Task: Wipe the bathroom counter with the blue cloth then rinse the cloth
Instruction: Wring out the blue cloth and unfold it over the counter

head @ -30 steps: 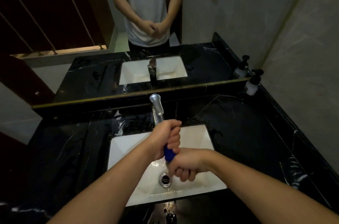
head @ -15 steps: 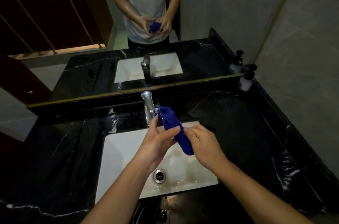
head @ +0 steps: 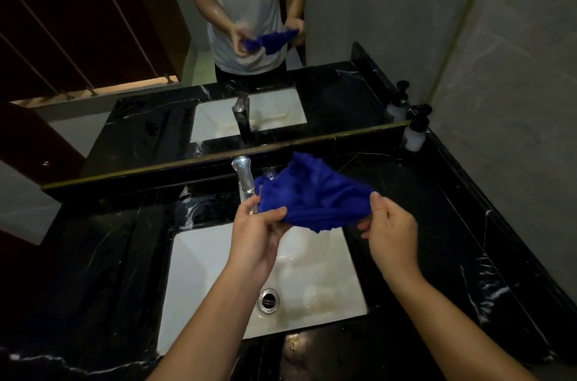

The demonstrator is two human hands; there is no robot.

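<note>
One blue cloth (head: 315, 198), soft and fluffy with a looped, terry-like surface, is stretched between two hands above the back of the sink (head: 212, 262); the left hand (head: 259, 234) pinches its left corner between thumb and curled fingers, and the right hand (head: 390, 230) pinches the right edge in the same way; the middle of the cloth rises in a crumpled peak and the lower edge hangs in folds. The sink is one white, glossy, rectangular basin set under the table (head: 437, 224), which is black polished stone with thin white veins and looks wet in places; one round metal drain (head: 268, 300) lies in the bottom. One chrome tap (head: 245, 180), a smooth shining cylinder, stands just to the left of the cloth. One white pump bottle (head: 415, 132) with black head stands in the far right corner of the table against the mirror (head: 156, 68); no writing on it can be read. The mirror has a thin golden lower edge.
</note>
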